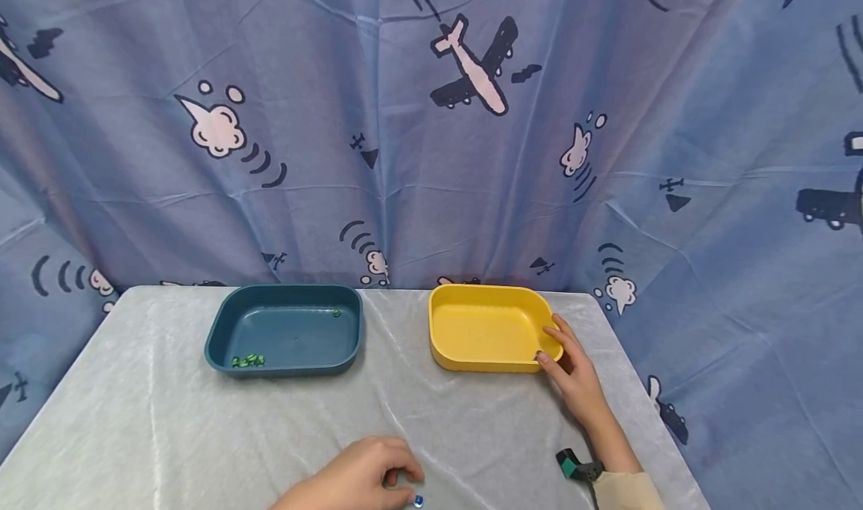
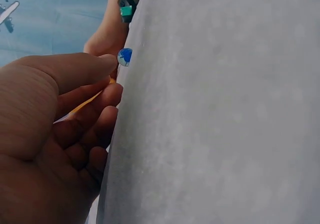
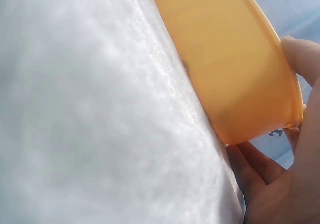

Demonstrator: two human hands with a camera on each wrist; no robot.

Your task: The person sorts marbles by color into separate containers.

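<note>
My left hand (image 1: 367, 474) is low over the near part of the table, thumb and index fingertips apart. A small shiny blue bead (image 1: 419, 501) lies right at the thumb tip; the left wrist view shows the same blue bead (image 2: 125, 57) just past the thumb, with the other fingers loosely bent below. At the right end of a yellow tray (image 1: 495, 365), my right hand (image 1: 581, 383) grips the corner. Seen from the right wrist, its thumb is on the rim of the yellow tray (image 3: 235, 58) and other fingertips are at the lower outer side.
A dark teal tray (image 1: 290, 371) stands at the back left of the cloth-covered table (image 1: 202, 435). Several green beads (image 1: 248, 360) are clustered in its near left corner, and a single green bead (image 1: 335, 312) lies toward its far right. Behind hangs a blue curtain (image 1: 303, 120) printed with planes.
</note>
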